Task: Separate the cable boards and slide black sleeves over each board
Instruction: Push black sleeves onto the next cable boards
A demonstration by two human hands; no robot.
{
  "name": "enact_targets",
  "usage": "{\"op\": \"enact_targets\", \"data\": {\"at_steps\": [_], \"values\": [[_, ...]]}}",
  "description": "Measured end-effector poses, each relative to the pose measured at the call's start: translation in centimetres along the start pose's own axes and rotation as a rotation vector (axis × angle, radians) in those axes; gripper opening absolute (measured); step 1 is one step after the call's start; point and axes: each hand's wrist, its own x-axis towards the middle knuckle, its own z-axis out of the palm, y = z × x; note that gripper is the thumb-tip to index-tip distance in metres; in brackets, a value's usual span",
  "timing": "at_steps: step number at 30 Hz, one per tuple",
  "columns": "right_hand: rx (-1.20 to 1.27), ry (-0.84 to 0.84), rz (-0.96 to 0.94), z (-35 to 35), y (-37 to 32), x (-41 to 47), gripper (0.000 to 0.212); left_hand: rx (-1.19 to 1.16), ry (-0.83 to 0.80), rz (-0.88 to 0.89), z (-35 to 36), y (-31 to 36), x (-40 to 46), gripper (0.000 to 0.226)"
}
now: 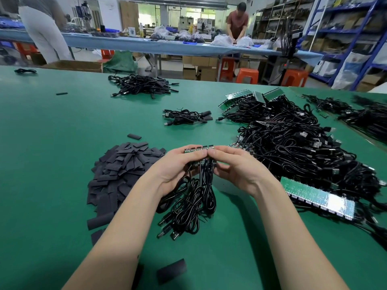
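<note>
A short strip of joined green cable boards is held above the green table, its black USB cables hanging down in a bundle. My left hand grips the strip's left part, fingers curled over the top edge. My right hand grips the right part the same way, the fingertips of both hands nearly meeting. A heap of flat black sleeves lies just left of my hands. One loose sleeve lies near the front edge.
A large tangle of cables with board strips fills the right side, with a long green strip at its near edge. Small piles of sleeved cables lie farther back. Two people stand at a distant blue bench.
</note>
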Motion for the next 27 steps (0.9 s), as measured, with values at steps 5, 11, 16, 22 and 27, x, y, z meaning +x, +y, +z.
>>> {"op": "enact_targets", "data": {"at_steps": [5,11,16,22,27], "values": [[0.081,-0.014,0.018,0.0,0.2,0.2,0.019,0.001,-0.069,0.019,0.5,0.2,-0.5,0.036],[0.175,-0.052,0.024,0.1,0.4,0.3,0.012,-0.008,-0.065,-0.005,0.9,0.5,-0.8,0.038],[0.246,-0.067,0.079,0.6,0.2,-0.2,0.007,-0.033,-0.172,-0.056,0.7,0.8,-1.2,0.018],[0.38,-0.127,0.097,1.1,0.5,-0.2,0.015,-0.158,-0.177,-0.076,0.6,0.5,-1.1,0.016],[0.18,-0.037,0.07,0.3,-0.4,-0.5,0.013,0.058,0.127,0.057,0.2,0.0,-0.1,0.039]]}}
